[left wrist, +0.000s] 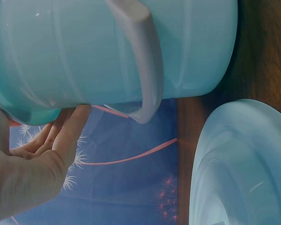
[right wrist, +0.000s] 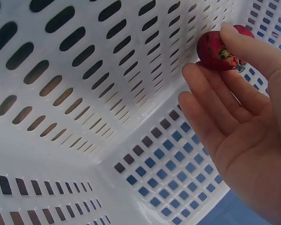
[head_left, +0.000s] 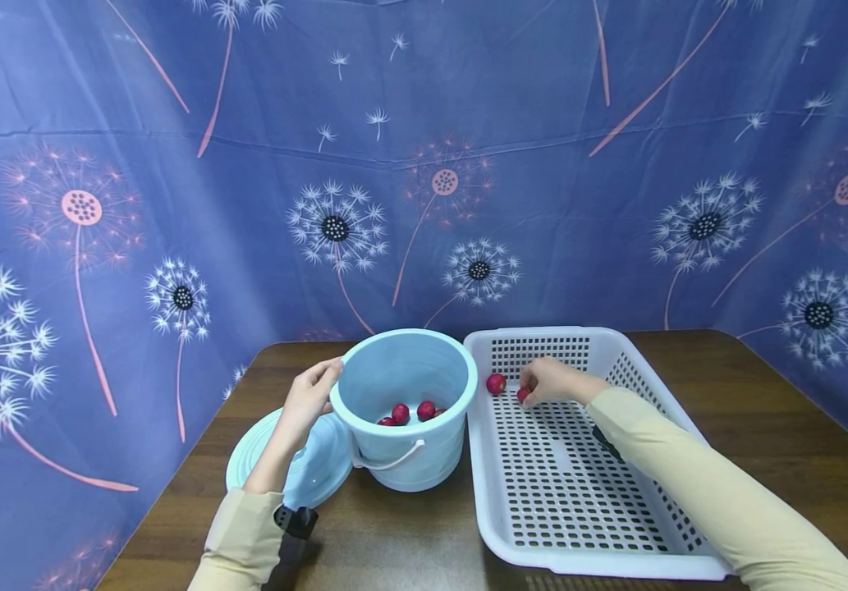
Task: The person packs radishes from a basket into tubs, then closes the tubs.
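In the head view, my left hand (head_left: 311, 396) grips the left rim of a light blue bucket (head_left: 409, 460). The left wrist view shows fingers (left wrist: 71, 133) against its outer wall. Several red radishes lie inside the bucket, among them one radish (head_left: 401, 414) near the middle. My right hand (head_left: 552, 381) reaches into the far part of a white perforated basket (head_left: 564, 558) and pinches a radish (right wrist: 213, 50) between thumb and fingers. The right wrist view shows its trimmed stem end. Just left of that hand, another radish (head_left: 496, 383) sits in the basket.
A round light blue lid (head_left: 320, 476) lies on the wooden table (head_left: 387, 542), left of the bucket and under my left forearm. The bucket's white handle (head_left: 394, 460) hangs down its front. A blue dandelion-print cloth (head_left: 571, 213) hangs behind the table.
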Motion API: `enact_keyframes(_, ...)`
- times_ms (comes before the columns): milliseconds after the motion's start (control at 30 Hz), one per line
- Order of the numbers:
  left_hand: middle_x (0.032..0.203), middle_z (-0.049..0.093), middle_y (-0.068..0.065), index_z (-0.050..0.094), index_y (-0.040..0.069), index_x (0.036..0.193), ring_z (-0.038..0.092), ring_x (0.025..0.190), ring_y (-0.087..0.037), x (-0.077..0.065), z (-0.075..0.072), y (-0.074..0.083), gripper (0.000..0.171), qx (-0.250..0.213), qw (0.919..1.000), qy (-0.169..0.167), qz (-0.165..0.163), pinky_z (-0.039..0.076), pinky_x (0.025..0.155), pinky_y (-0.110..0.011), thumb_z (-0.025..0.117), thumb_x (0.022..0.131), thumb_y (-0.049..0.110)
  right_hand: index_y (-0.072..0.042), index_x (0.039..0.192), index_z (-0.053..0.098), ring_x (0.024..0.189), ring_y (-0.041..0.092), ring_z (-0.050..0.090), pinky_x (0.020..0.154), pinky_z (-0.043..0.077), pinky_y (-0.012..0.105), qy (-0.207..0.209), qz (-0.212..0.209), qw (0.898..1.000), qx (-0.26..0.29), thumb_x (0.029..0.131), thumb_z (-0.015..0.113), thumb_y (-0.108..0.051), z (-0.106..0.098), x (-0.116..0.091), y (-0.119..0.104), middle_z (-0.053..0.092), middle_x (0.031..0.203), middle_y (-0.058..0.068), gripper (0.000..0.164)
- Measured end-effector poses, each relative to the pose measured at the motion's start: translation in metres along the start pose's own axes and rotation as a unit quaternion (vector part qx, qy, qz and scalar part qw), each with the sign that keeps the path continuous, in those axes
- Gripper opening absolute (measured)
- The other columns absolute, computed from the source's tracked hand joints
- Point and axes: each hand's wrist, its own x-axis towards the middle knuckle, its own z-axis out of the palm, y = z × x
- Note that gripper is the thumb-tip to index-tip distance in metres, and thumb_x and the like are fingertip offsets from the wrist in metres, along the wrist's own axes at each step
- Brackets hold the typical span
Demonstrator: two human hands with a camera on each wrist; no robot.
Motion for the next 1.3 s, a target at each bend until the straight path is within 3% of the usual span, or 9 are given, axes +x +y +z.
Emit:
enact_keyframes(433, 0.139, 0.046, -0.02, 0.047, 0.003, 0.135, 0.05, 0.122, -0.033, 0.0, 0.0, -0.002, 0.051, -0.006, 0.9999, -0.006, 0.009, 0.052, 0.09, -0.042, 0.044, 0.099, 0.038, -0.001, 0.093, 0.069, 0.074, 0.015, 0.058, 0.071, 0.052, 0.032, -0.008, 0.025, 0.999, -0.029, 0.07, 0.081, -0.018, -0.003, -0.004, -0.001, 0.065, 0.081, 0.004, 0.031)
enact_keyframes(800, 0.139, 0.047, -0.021, 0.046, 0.003, 0.137, 0.051, 0.122, -0.034, 0.0, -0.001, -0.002, 0.051, -0.004, 0.9999, -0.006, 0.008, 0.052, 0.089, -0.043, 0.044, 0.099, 0.037, 0.0, 0.096, 0.069, 0.073, 0.014, 0.06, 0.068, 0.052, 0.031, 0.013, -0.008, 1.0, 0.022, 0.074, 0.077, -0.013, -0.016, -0.003, -0.003, 0.067, 0.081, 0.004, 0.027)
enact_keyframes(1300, 0.139, 0.047, -0.02, 0.046, 0.004, 0.137, 0.052, 0.12, -0.034, 0.003, -0.003, -0.003, 0.05, 0.002, 1.0, -0.008, 0.006, 0.052, 0.09, -0.044, 0.044, 0.099, 0.038, -0.005, 0.097, 0.069, 0.078, 0.014, 0.063, 0.07, 0.055, 0.032, 0.058, -0.065, 0.995, 0.048, 0.079, 0.074, -0.017, -0.051, -0.009, -0.027, 0.068, 0.083, 0.002, 0.022)
